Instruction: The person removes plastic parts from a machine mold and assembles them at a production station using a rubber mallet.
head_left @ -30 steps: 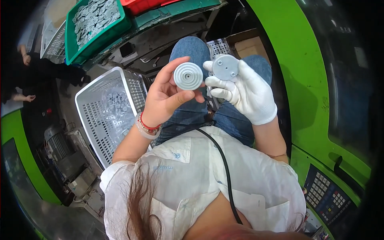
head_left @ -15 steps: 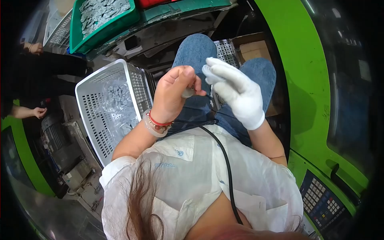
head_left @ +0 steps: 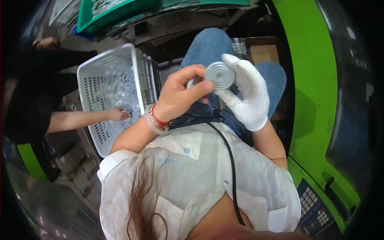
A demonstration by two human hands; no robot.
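Note:
A round grey disc (head_left: pixel 219 75) with raised concentric rings is held up over my lap, face toward me. My bare left hand (head_left: pixel 178 98), with red and white bracelets at the wrist, pinches its left edge between thumb and forefinger. My right hand (head_left: pixel 249 98), in a white glove, supports the disc from behind and from the right. A second pale part (head_left: pixel 191 83) shows between my left fingers, mostly hidden.
A white perforated basket (head_left: pixel 138 76) with several small pale parts stands at my left, and a co-worker's hand (head_left: pixel 118 115) reaches into it. A green crate (head_left: pixel 90 20) sits at the top, a green machine frame (head_left: pixel 312 92) with a keypad (head_left: pixel 316 208) is at the right. A black cable (head_left: pixel 229 156) runs down my shirt.
My hands came together and rose slightly, and the ringed disc now faces me between both hands. The co-worker's arm has reached into the white basket.

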